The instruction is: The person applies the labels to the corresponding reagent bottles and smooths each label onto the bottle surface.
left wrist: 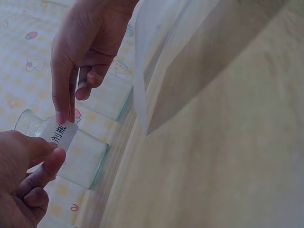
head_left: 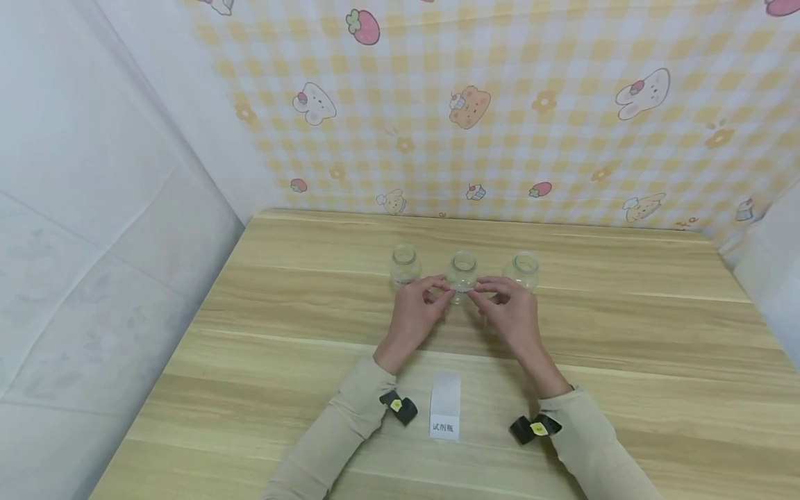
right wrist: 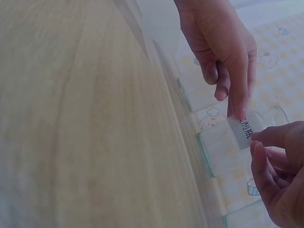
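Three clear glass bottles stand in a row across the table. At the middle bottle (head_left: 464, 267), a small white label (left wrist: 69, 135) with black printed characters is held against or just in front of the glass. My left hand (head_left: 416, 311) pinches the label's left end between thumb and forefinger. The other end is pinched by my right hand (head_left: 514, 314). Both wrist views show the label between the fingertips, which cover part of its print. Behind the left hand stands the left bottle (head_left: 405, 260); the right bottle (head_left: 523, 269) is partly hidden by the right hand.
Between the forearms, a pale paper strip (head_left: 446, 396) lies on the wooden table (head_left: 262, 305), with a printed label at its near end. A yellow checked cloth (head_left: 400, 111) hangs behind the table, and a white sheet (head_left: 87, 208) is on the left.
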`<state>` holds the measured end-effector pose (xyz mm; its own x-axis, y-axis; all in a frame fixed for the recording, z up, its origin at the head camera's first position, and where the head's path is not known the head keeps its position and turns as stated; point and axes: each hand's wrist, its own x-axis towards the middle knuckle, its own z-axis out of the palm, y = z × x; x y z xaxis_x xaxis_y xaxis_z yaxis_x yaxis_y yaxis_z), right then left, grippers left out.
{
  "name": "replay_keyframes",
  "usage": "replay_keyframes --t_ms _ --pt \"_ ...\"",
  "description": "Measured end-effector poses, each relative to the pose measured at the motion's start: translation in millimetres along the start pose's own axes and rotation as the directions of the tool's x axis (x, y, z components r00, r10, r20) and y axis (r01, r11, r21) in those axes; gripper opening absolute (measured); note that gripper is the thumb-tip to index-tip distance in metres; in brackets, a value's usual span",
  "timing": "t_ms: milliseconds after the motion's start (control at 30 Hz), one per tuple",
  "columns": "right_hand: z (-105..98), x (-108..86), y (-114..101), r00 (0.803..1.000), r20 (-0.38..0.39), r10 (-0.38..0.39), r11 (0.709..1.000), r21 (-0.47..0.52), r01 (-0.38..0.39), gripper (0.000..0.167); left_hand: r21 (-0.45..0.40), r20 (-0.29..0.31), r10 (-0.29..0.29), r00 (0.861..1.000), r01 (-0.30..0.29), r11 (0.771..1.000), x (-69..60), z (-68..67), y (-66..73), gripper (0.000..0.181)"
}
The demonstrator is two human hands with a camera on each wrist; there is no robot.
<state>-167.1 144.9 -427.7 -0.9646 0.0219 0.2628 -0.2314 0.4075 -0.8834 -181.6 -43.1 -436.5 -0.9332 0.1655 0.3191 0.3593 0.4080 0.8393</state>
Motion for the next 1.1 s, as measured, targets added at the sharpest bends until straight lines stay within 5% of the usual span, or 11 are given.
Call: replay_keyframes --t_ms 533,1100 --pt "-1.4 -0.7 -1.5 0.996 0.026 0.085 0.994 0.063 -0.086 0.026 -0.051 0.020 -0.017 1.000 0.018 0.999 -1.6 1.5 -0.5 0.016" --pt "1.5 0.7 -4.0 0.998 0.051 0.039 0.996 0.081 -0.043 0.053 0.059 0.022 -0.023 0.999 0.022 0.998 0.9 1.8 1.7 0.052"
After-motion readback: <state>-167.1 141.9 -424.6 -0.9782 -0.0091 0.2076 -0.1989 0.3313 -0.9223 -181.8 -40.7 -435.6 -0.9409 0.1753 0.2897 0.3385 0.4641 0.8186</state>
